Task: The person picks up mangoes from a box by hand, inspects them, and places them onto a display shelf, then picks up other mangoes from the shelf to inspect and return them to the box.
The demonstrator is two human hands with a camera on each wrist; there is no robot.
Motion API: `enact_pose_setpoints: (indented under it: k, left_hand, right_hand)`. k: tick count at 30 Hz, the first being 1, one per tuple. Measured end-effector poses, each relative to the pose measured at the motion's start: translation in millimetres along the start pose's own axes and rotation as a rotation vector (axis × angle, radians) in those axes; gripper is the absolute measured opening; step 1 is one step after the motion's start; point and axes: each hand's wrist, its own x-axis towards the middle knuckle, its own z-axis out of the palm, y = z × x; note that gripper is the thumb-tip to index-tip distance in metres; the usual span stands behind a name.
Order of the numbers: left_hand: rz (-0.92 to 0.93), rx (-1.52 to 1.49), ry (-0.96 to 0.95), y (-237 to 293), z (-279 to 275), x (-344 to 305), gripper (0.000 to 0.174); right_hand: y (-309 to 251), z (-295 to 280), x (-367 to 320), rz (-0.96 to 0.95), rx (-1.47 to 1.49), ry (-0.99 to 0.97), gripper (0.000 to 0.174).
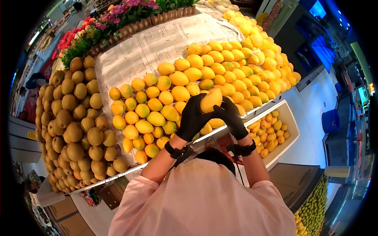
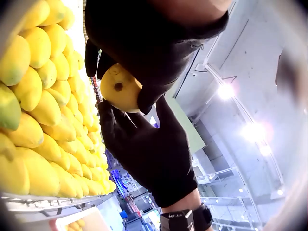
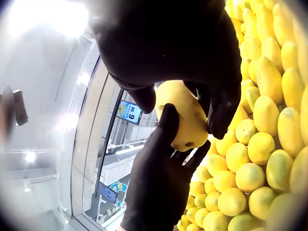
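A yellow mango (image 1: pixel 211 100) is held up in front of the chest, over the near rows of the display. Its end shows a dark spot in both wrist views. My black-gloved left hand (image 1: pixel 192 117) grips it from the left, the thumb lying across its side in the right wrist view. From the other side my right hand (image 1: pixel 230 117), gloved too, holds the same fruit (image 3: pixel 185 115) between thumb and fingers. Rows of mangoes (image 1: pixel 156 118) lie beneath and beyond the hands, yellow with some green patches.
Brown round fruit (image 1: pixel 75 141) is heaped at the left. Net-wrapped yellow fruit (image 1: pixel 269 64) stands at the far right of the paper-lined display (image 1: pixel 138 51). A white foam box (image 1: pixel 291 118) of small mangoes sits below right. Flowers behind a small wooden fence (image 1: pixel 134 29) border the back.
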Motion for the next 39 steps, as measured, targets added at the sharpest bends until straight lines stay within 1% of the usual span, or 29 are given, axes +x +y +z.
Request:
enact_pose_setpoints:
  k: [3, 6, 7, 10, 11, 13, 14, 15, 16, 17, 18, 19, 21, 22, 23, 25, 28, 29, 31, 32, 34, 35, 36, 37, 38, 39]
  left_hand:
    - [-0.002, 0.011, -0.005, -6, 6, -5, 0.060]
    - [0.028, 0.084, 0.027, -3, 4, -4, 0.059]
    - [0.007, 0.064, 0.018, 2, 1, -3, 0.060]
    - [-0.159, -0.150, -0.024, -9, 4, -1, 0.059]
    - [-0.187, -0.224, -0.052, -13, 5, -2, 0.059]
    - [-0.241, -0.371, -0.106, -15, 3, -3, 0.058]
    - [-0.264, -0.391, -0.143, -15, 1, -4, 0.058]
    - [-0.283, -0.408, -0.180, -12, -2, -4, 0.058]
    - [-0.301, -0.425, -0.215, -10, -4, -4, 0.057]
    - [-0.370, -0.605, -0.220, -16, -2, -7, 0.058]
    - [-0.477, -0.833, -0.244, -13, -4, -9, 0.058]
    - [-0.580, -1.060, -0.266, -8, -8, -11, 0.058]
    - [-0.813, -1.480, -0.295, -7, -12, -11, 0.056]
    - [-0.629, -1.180, -0.316, -8, -14, -11, 0.055]
    - [-0.447, -0.881, -0.330, -8, -15, -13, 0.054]
    - [-0.090, -0.281, -0.335, 2, -20, -13, 0.053]
    - [-0.108, -0.345, -0.278, 15, -27, -14, 0.045]
    - [-0.070, -0.310, -0.275, 15, -27, -15, 0.046]
    - [0.005, -0.238, -0.269, 11, -27, -18, 0.047]
    - [-0.008, -0.267, -0.284, 8, -26, -22, 0.048]
    - [-0.026, -0.322, -0.303, -4, -22, -26, 0.048]
    - [-0.014, -0.318, -0.389, -11, -21, -24, 0.049]
    - [-0.138, -0.544, -0.462, -5, -25, -24, 0.043]
    - [-0.320, -0.784, -0.468, -7, -23, -23, 0.039]
    - [-0.294, -0.776, -0.469, -10, -23, -23, 0.037]
    - [-0.267, -0.768, -0.468, -10, -23, -23, 0.037]
  right_hand:
    - [1, 4, 3, -0.082, -0.064, 0.005, 0.043]
    - [-4, 5, 4, 0.038, 0.032, 0.004, 0.041]
    - [-3, 1, 4, 0.089, 0.144, 0.021, 0.040]
    - [-1, -7, 0, -0.187, -0.270, -0.080, 0.044]
    - [-2, -9, -7, -0.036, -0.043, -0.047, 0.042]
    - [-7, -10, -15, 0.022, 0.072, -0.007, 0.040]
    - [-7, -11, -18, 0.050, 0.132, 0.013, 0.039]
    - [-1, -16, -16, 0.020, 0.056, 0.058, 0.038]
    - [2, -21, -17, 0.006, 0.050, 0.067, 0.036]
    - [3, -25, -18, -0.010, 0.043, 0.076, 0.035]
    - [0, -24, -20, -0.026, 0.036, 0.083, 0.034]
    - [-5, -16, -21, -0.077, 0.105, 0.132, 0.030]
    - [-8, -14, -23, -0.074, 0.107, 0.114, 0.027]
    - [-10, -12, -24, -0.070, 0.107, 0.106, 0.026]
    - [-15, -11, -27, -0.042, 0.016, 0.100, 0.024]
    - [-13, -10, -29, -0.028, 0.001, 0.070, 0.025]
    - [-11, -7, -31, -0.045, -0.112, 0.025, 0.028]
    - [-11, -4, -32, -0.056, -0.164, 0.010, 0.029]
    - [-10, 1, -33, -0.046, 0.031, -0.060, 0.031]
    - [-10, 3, -33, -0.041, 0.129, -0.095, 0.032]
    - [-7, 0, -31, -0.059, 0.113, -0.178, 0.034]
    - [-7, -1, -28, -0.071, 0.104, -0.222, 0.035]
    - [-17, -4, -25, 0.002, -0.125, -0.252, 0.036]
    - [-20, 0, -25, -0.056, -0.132, -0.226, 0.040]
    - [-21, 4, -26, -0.114, -0.136, -0.198, 0.044]
    - [-21, 1, -24, -0.082, -0.126, -0.218, 0.044]
